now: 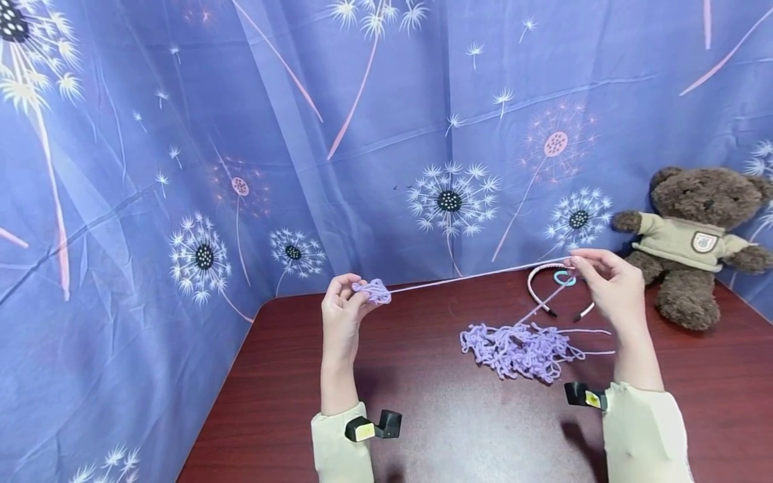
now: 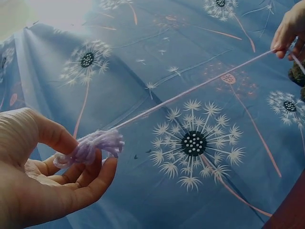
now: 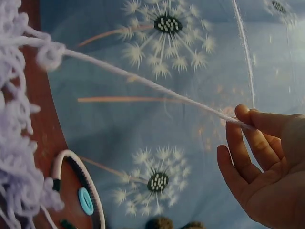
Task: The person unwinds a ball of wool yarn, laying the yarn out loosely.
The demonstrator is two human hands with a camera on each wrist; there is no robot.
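In the head view my left hand (image 1: 344,312) pinches a small wound bundle of lilac yarn (image 1: 376,291). Thumb and fingers press on the bundle's loops in the left wrist view, where the bundle (image 2: 97,145) shows close up. A taut yarn strand (image 1: 483,274) runs from it to my right hand (image 1: 612,288), which pinches the strand between thumb and forefinger. From the right fingertips the strand slants down to a tangled lilac yarn pile (image 1: 519,349) on the table. Both hands are raised above the table top, well apart.
Behind the pile lie a pale headband (image 1: 534,285) and a turquoise ring (image 1: 564,278). A brown teddy bear (image 1: 688,241) in a beige top sits at the right back of the dark red table (image 1: 284,376). A blue dandelion-print curtain (image 1: 362,201) hangs behind.
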